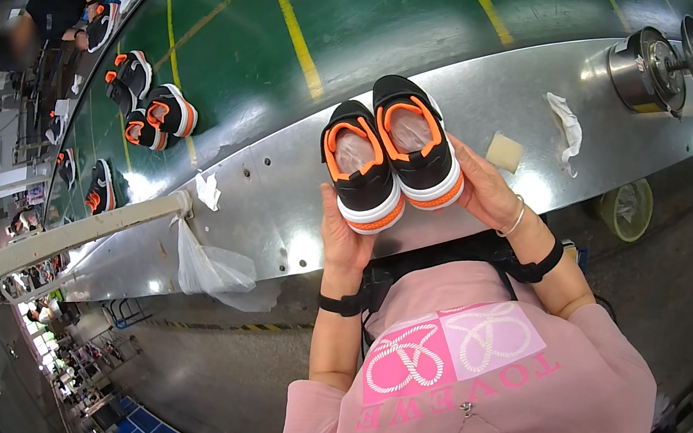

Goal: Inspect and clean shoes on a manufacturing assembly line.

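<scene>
Beyond the shiny grey metal surface (471, 101), black-and-orange sneakers (129, 81) lay on the green belt (237, 48). Above the surface, the left hand (343, 238), fingers partly closed, gripped a black, orange-lined, white-soled shoe (360, 187); the right hand (485, 185), fingers likewise bent, held the matching shoe (418, 169). On the surface lay a yellowish block (505, 152) and crumpled white cloth (564, 128).

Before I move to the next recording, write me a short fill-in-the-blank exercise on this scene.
1. The left hand and right hand hold black shoes lined in ____.
2. The surface striped with yellow lines is ____.
3. The pale block lies nearer the ____ hand.

Missing words: orange; green; right.
</scene>
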Demonstrator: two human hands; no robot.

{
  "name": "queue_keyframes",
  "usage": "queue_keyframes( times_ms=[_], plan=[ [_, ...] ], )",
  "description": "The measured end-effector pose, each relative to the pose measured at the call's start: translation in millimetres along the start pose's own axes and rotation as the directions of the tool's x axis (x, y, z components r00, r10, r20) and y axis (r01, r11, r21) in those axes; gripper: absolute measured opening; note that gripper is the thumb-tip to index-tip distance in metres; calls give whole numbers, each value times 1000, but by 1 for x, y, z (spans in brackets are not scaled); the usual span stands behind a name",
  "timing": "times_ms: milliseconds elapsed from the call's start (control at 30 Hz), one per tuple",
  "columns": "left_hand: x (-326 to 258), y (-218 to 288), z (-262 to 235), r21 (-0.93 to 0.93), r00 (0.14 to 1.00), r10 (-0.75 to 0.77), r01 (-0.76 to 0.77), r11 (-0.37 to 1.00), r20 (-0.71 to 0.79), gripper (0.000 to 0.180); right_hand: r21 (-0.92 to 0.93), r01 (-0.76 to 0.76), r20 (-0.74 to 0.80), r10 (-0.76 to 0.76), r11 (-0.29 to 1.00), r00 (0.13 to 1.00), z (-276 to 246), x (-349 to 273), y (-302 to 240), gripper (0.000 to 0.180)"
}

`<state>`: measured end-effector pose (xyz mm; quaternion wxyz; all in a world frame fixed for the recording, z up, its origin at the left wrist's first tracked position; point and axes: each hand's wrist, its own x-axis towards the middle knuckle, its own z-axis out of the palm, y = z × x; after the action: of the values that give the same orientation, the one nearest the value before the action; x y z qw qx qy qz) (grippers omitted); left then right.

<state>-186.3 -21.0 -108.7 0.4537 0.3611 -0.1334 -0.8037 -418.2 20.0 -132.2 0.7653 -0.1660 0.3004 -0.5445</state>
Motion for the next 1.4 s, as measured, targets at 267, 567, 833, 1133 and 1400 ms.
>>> queue_keyframes(
  times_ms=[267, 567, 833, 1133, 1400],
  plan=[
    [1, -1, -1, 54, 1000, 19, -19, 998, -8, 54, -24, 12, -13, -12, 1000, 1000, 1, 2, 1, 65],
    [0, -6, -4, 114, 999, 39, -35, 993, -27, 57, -35, 4, -6, -4, 999, 1000, -6, -1, 2, 67],
    [0, -3, -13, 390, 982, 131, -69, 918, -133, 59, -265, -147, 11, 155, 953, 988, 0, -6, -8, 70],
    [8, 28, -26, 965, 811, 564, -248, 87, 158, 34, -982, 21, -41, -326, 187, 944, -1, -15, 10, 32],
    [-10, 30, 8, 964, 729, 635, -240, -111, 254, 26, -936, 42, -70, -303, 348, 951, -8, -8, 20, 21]
  ],
)
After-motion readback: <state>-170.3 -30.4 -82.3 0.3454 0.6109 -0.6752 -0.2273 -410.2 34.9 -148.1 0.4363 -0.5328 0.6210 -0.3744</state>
